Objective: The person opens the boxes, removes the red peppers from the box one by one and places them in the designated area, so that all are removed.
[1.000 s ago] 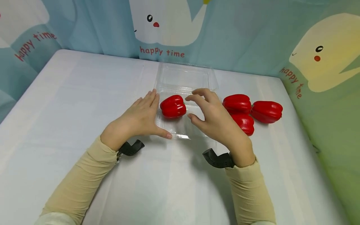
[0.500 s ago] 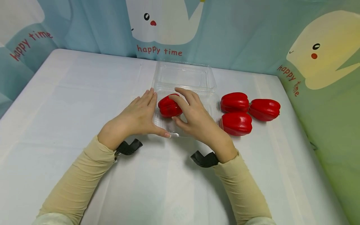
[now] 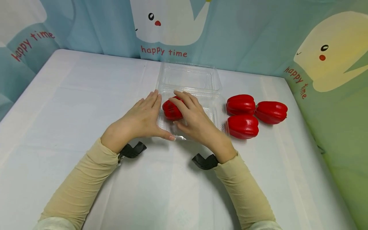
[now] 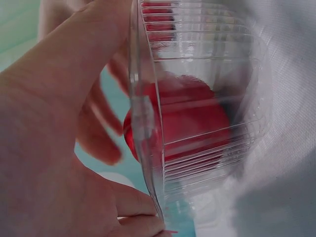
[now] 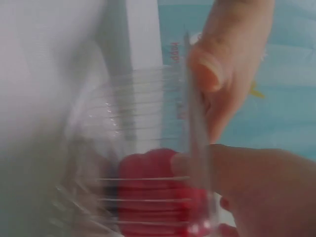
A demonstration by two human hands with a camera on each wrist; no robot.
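Observation:
A red bell pepper (image 3: 169,110) lies in the left part of a clear plastic clamshell box (image 3: 214,102), whose lid (image 3: 188,78) is folded back. My right hand (image 3: 198,126) reaches over the pepper, fingers curved across its top and thumb at its near side. In the right wrist view that thumb (image 5: 261,175) meets the pepper (image 5: 153,192) inside the box wall. My left hand (image 3: 141,119) steadies the box's left side with straight fingers, its thumb spread along the front edge. Through the ribbed wall the pepper (image 4: 192,118) shows in the left wrist view.
Three more red bell peppers lie right of the box: a back one (image 3: 241,104), a front one (image 3: 243,126) close to the box wall, and a right one (image 3: 271,112). A white cloth covers the table (image 3: 95,80). Printed curtains (image 3: 244,35) hang behind and at the sides.
My right hand has moved left from beside the pepper to over it, its fingers now covering the pepper's right part. The left hand and the box have stayed in place.

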